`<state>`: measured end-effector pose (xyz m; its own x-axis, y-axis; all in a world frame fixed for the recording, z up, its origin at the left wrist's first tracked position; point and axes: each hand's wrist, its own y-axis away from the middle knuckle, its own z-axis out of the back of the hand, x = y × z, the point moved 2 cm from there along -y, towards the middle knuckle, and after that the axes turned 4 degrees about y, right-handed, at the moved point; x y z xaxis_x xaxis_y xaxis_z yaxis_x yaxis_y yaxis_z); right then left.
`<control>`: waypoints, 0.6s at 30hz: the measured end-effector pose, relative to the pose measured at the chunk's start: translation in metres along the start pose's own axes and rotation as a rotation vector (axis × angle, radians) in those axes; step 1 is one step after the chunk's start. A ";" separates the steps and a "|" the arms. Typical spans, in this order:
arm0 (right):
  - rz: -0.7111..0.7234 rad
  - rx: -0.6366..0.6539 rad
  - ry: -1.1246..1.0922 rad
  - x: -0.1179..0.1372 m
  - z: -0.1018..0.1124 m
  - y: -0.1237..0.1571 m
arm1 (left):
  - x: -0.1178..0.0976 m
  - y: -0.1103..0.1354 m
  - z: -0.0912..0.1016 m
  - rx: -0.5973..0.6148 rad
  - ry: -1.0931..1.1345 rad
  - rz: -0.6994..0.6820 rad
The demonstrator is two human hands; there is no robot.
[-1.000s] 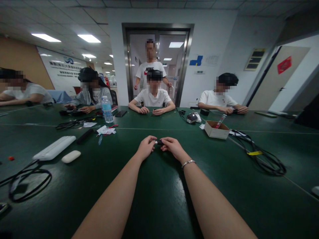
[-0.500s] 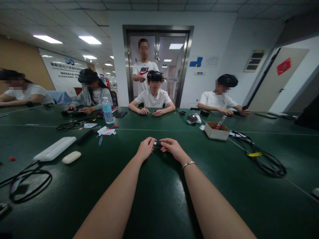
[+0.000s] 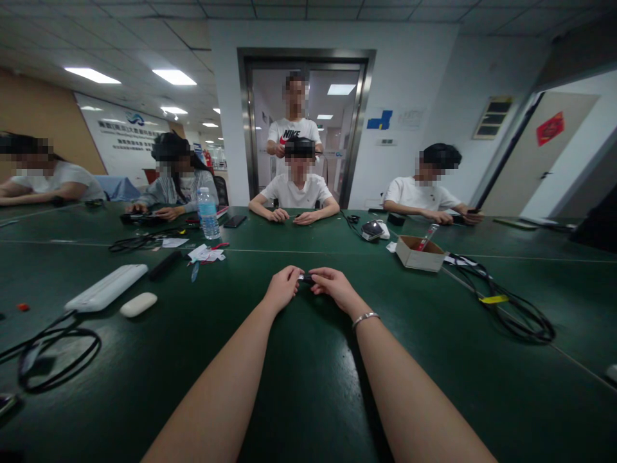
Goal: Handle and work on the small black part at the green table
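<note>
Left grip (image 3: 281, 287) and right grip (image 3: 336, 287) pinch opposite ends of a small dark object (image 3: 306, 278) between them.

Shirt, 12 o'clock: "NIKE" in dark letters on the standing person's white shirt (image 3: 295, 130), with a red swoosh (image 3: 283, 139), partly covered, beneath.
Wall board (image 3: 126, 134), 10 o'clock: blue wave-like logo (image 3: 135, 119) above lines of characters, too blurred to read.
Red diamond sign (image 3: 550, 129), 2 o'clock: on the door (image 3: 563, 164), marking unreadable.
Bottle (image 3: 209, 222), 9 o'clock: light-blue label (image 3: 207, 209), print too small.
</note>
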<state>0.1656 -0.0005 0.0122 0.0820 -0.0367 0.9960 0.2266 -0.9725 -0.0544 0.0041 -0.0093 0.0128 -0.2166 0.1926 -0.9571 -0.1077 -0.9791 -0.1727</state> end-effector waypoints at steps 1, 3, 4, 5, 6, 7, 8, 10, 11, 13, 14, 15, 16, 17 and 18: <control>-0.002 0.000 0.003 0.000 0.000 0.000 | 0.000 0.000 0.000 0.007 0.011 -0.001; -0.003 0.002 0.006 0.000 0.000 0.000 | -0.001 0.000 0.000 0.025 0.038 0.000; -0.002 0.001 0.007 0.000 0.000 0.000 | -0.001 0.000 -0.001 0.031 0.050 0.002; -0.003 0.000 0.008 0.000 0.000 0.000 | -0.001 0.000 -0.001 0.032 0.059 0.003; -0.003 -0.002 0.007 0.001 0.000 0.001 | -0.001 0.000 -0.001 0.032 0.064 0.003; -0.003 -0.002 0.005 0.001 0.000 0.001 | -0.001 0.000 -0.001 0.030 0.062 0.000; -0.002 -0.001 0.002 0.001 0.000 0.001 | -0.002 0.000 0.000 0.029 0.056 -0.005; 0.002 0.005 -0.005 0.001 0.000 0.001 | -0.002 0.000 0.000 0.028 0.039 -0.014; 0.005 0.008 -0.008 0.001 0.000 0.001 | -0.002 0.000 -0.001 0.030 0.032 -0.017; 0.010 0.011 -0.013 0.001 0.000 0.001 | -0.002 0.000 -0.001 0.027 0.026 -0.015; 0.012 0.011 -0.013 0.001 0.000 0.001 | -0.001 -0.001 -0.001 0.017 0.026 -0.009; 0.012 0.009 -0.012 0.000 0.000 0.000 | 0.000 -0.001 -0.001 0.004 0.027 -0.002; 0.013 0.004 -0.010 0.000 0.000 0.000 | 0.001 -0.002 -0.001 -0.013 0.027 0.005; 0.013 -0.001 -0.008 -0.001 0.000 -0.001 | 0.002 -0.003 -0.001 -0.027 0.028 0.007; 0.014 -0.006 -0.006 -0.001 0.000 -0.001 | 0.003 -0.004 -0.001 -0.037 0.028 0.007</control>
<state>0.1657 0.0006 0.0109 0.0909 -0.0489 0.9947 0.2196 -0.9732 -0.0679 0.0051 -0.0051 0.0098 -0.1899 0.1848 -0.9643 -0.0707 -0.9822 -0.1743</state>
